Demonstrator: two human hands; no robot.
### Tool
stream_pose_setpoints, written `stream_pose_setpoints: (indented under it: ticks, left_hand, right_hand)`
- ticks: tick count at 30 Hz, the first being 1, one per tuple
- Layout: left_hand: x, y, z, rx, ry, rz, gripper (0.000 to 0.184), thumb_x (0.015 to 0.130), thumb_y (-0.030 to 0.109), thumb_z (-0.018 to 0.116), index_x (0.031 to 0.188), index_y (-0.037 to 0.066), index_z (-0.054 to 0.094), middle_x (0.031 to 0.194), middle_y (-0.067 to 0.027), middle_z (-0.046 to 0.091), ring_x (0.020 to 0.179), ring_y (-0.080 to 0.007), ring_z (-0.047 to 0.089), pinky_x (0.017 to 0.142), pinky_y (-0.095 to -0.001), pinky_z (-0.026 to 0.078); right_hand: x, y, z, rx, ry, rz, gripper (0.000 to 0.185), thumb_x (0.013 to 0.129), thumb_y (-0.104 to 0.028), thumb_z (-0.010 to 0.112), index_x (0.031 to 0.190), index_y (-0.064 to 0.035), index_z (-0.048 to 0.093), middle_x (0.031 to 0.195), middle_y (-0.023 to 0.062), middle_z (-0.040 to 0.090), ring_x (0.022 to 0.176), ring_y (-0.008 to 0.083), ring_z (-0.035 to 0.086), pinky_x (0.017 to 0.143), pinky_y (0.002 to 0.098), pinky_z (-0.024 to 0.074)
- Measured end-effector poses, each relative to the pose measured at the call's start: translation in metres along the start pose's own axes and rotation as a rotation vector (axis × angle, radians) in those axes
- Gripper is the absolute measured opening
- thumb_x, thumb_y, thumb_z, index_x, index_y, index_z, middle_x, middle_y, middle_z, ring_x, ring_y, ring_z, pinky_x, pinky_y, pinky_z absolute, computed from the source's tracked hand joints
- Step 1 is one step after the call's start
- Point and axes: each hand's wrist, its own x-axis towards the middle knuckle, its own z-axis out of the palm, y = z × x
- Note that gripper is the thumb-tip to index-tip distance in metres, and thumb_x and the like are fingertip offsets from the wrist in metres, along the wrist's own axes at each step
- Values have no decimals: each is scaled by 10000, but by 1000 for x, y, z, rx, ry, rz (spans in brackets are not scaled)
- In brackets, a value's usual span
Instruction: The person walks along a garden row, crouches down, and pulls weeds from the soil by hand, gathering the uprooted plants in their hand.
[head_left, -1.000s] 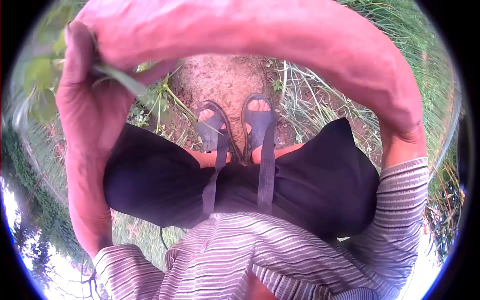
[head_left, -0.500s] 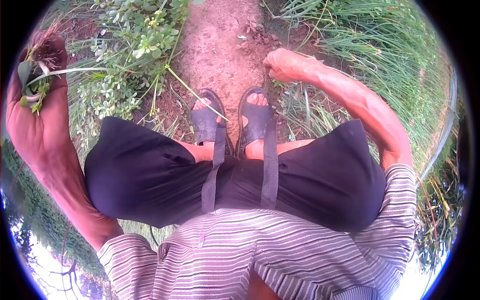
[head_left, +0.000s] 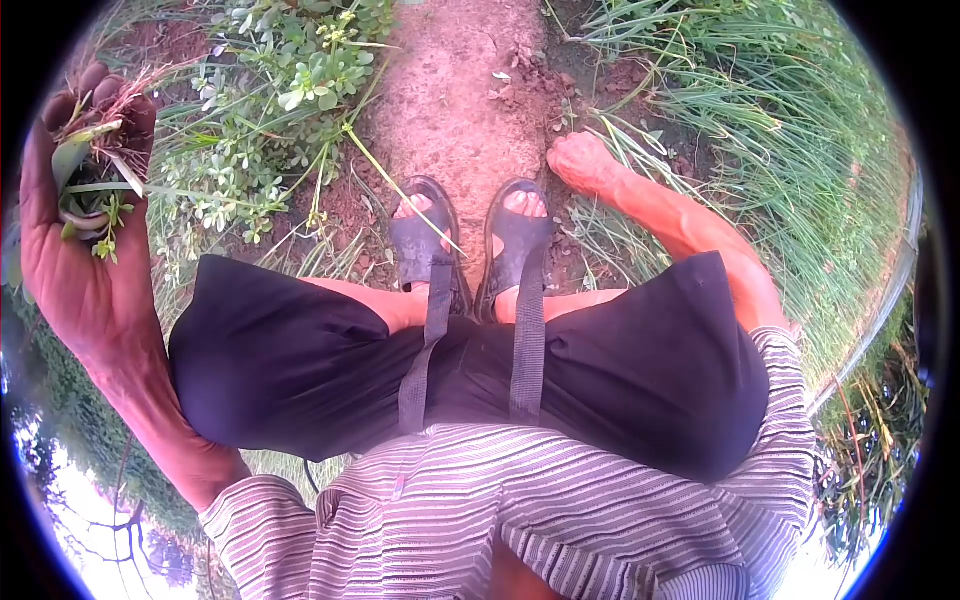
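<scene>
Fingers point(head_left: 39, 178) of the left hand point(head_left: 92, 275) are partly curled around rooted plants point(head_left: 70, 162), which lie in the upturned palm. Fingers of the right hand point(head_left: 584, 160) are folded near the dirt path point(head_left: 455, 90); their contents cannot be determined.

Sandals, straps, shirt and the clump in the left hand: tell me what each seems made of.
Sandals: dull, dark leather or rubber, perhaps; the plain surface leaves it open. Straps: matte webbing, probably synthetic, by the woven texture. Shirt: soft cloth, maybe cotton; it creases. Clump: fresh plant matter, with stringy roots and green leaves.
</scene>
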Motion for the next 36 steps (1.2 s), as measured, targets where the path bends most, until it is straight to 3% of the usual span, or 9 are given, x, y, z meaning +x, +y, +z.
stream_pose_setpoints:
  ticks: [2,10,15,23,25,28,31,33,36]
  left_hand:
    - [-1,-5,8,116,99,50,359,1009,166,412,1236,-104,476,1261,-302,518,1158,-355,553,1025,-520,449]
    - [0,-6,10,198,191,62,371,1015,194,407,1237,-93,480,1255,-286,529,1126,-343,575,1010,-505,465]
    - [2,-7,10,206,222,41,379,1020,231,400,1242,-64,486,1257,-249,532,1119,-307,573,986,-474,484]
    - [6,-8,4,289,246,7,382,1025,261,388,1232,-47,475,1261,-219,521,1135,-272,542,1011,-438,458]
    - [7,-9,4,286,222,-16,368,1022,240,395,1230,-52,481,1278,-219,504,1133,-271,531,1044,-421,444]
    - [11,-11,6,290,231,-32,370,1023,242,392,1231,-51,482,1286,-219,500,1135,-266,532,1041,-418,446]
    - [14,-12,4,347,269,-17,399,1028,274,380,1254,-45,458,1260,-216,517,1129,-261,537,1018,-423,447]
    - [15,-12,0,333,258,-35,400,1028,274,380,1259,-44,454,1266,-216,515,1138,-263,534,1019,-422,446]
    - [16,-11,-7,343,310,-45,402,1028,274,380,1264,-43,452,1276,-216,511,1147,-263,531,1018,-421,446]
  right_hand:
    - [-2,3,-7,133,-10,86,124,769,-166,619,727,-55,654,748,144,669,744,312,681,661,405,538]
    - [2,15,-25,623,314,621,166,862,-126,536,976,-6,556,725,245,632,715,422,643,630,487,507]
    - [18,18,1,487,483,494,106,802,-38,533,897,-23,576,764,225,620,717,399,636,636,479,512]
    - [32,22,12,409,268,567,135,777,-32,553,906,0,530,742,190,617,667,361,650,563,422,528]
    - [28,17,7,-337,-58,171,122,793,-48,564,901,-10,524,743,169,597,681,355,634,573,433,508]
    - [1,3,-17,592,422,299,152,877,-153,535,843,-16,480,716,166,525,695,340,601,604,449,469]
    - [-38,-3,-51,874,183,283,73,843,-62,526,866,7,537,767,172,622,696,311,622,631,411,494]
    - [-72,16,-93,1458,-180,541,97,823,-37,527,894,5,578,769,93,652,645,119,615,530,274,471]
    - [-141,65,-122,1917,-78,500,164,795,-22,573,937,58,595,739,96,631,575,73,569,455,190,441]
